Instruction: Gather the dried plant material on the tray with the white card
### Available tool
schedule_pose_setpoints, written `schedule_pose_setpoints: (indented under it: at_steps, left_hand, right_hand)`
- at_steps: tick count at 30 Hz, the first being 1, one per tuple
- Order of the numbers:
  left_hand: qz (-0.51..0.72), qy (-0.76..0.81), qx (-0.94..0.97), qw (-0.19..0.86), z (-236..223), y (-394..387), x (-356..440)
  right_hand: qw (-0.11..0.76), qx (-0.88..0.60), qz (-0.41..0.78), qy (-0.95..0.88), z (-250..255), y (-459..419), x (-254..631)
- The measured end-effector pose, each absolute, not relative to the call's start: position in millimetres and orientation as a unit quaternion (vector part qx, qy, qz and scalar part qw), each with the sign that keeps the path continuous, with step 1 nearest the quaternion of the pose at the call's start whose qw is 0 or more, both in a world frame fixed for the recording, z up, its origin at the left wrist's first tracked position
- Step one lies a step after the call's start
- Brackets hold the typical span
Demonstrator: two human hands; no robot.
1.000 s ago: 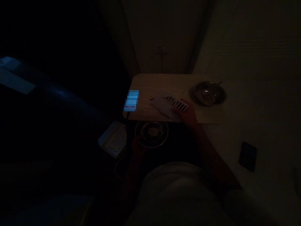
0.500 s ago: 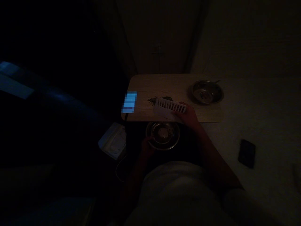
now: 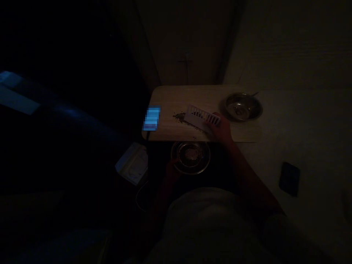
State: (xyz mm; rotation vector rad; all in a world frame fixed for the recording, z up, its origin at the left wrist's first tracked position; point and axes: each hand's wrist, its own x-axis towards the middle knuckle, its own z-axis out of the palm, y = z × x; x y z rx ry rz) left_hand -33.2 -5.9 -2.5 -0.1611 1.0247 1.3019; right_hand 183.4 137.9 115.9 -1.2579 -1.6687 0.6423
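The room is very dark. My right hand [image 3: 222,129] is closed around the near right end of a white plastic tray with a row of narrow slots [image 3: 202,118], tilted over the small wooden table. Dark, loose bits [image 3: 179,117] lie scattered on the tabletop beside and partly under it; their kind is hard to make out. Below the table's front edge, my left hand [image 3: 173,169] grips the left rim of a metal bowl [image 3: 203,167]. Something pale and crumbly [image 3: 191,154] lies in the bottom of that bowl.
A second metal bowl [image 3: 257,110] with a utensil handle over its rim stands at the right of the wooden table [image 3: 192,93]. A lit, blurred-out screen [image 3: 151,118] is at the left edge. A pale packet [image 3: 133,165] lies lower left, a dark flat object [image 3: 289,179] lower right.
The slotted tray has shifted slightly right and tilted, with my right hand turning along with it. The loose bits look more spread along its near side. My left hand and the bowl stay put.
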Motion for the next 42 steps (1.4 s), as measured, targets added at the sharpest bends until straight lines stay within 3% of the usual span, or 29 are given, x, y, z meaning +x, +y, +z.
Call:
schedule_pose_setpoints:
  at_steps: [16, 26, 42]
  left_hand:
    - [0.562, 0.49, -0.066, 0.663, 7, -3, -30]
    - [0.581, 0.401, -0.035, 0.708, 7, -5, -29]
    - [0.602, 0.392, -0.031, 0.695, 5, -3, -27]
  right_hand:
    - [0.443, -0.49, 0.286, -0.694, 124, 126, 173]
    - [0.454, -0.513, 0.314, -0.657, 121, 104, 182]
    - [0.44, -0.516, 0.31, -0.667, 116, 99, 181]
